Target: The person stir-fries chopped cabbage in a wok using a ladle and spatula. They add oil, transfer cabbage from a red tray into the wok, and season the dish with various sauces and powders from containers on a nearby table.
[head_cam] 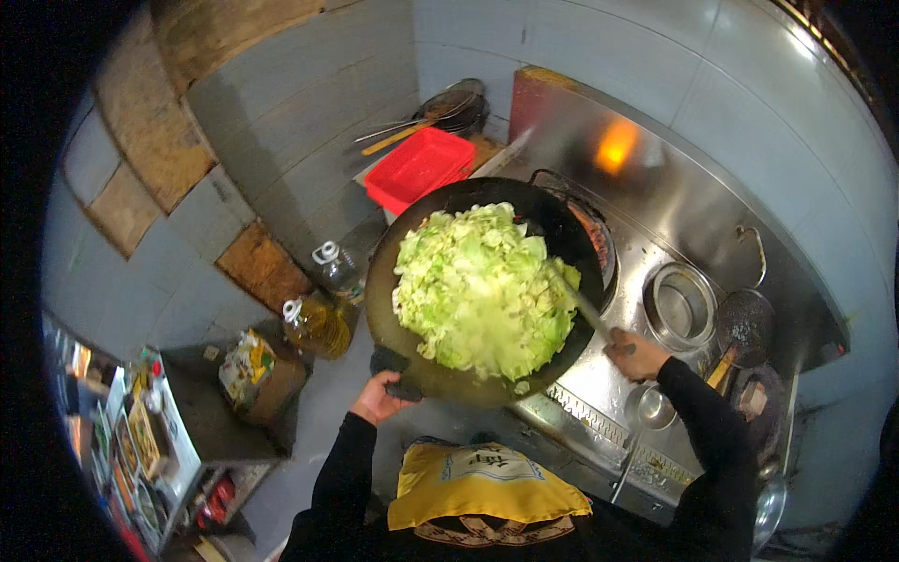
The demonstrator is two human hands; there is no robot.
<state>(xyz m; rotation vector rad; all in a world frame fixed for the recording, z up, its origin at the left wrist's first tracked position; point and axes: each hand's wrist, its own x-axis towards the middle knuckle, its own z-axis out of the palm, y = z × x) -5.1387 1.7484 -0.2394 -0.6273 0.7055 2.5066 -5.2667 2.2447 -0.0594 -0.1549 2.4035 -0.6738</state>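
Note:
A large black wok (383,295) heaped with chopped green cabbage (484,295) is in front of me, tilted and partly beside the burner (593,239). My left hand (381,400) grips the wok's near-left edge through a dark cloth (388,362). In my right hand (638,355) is the handle of a metal cooking utensil (586,307). Its far end is buried in the cabbage at the right side, so I cannot tell whether it is a spatula or a ladle. Some steam or blur lies over the cabbage's lower part.
A steel pot (680,305) and a round mesh strainer (744,327) sit on the stainless stove top at right. Behind the wok is a red plastic basket (421,165). An oil jug (319,330) and a clear jug (337,270) stand left, near a cardboard box (277,393).

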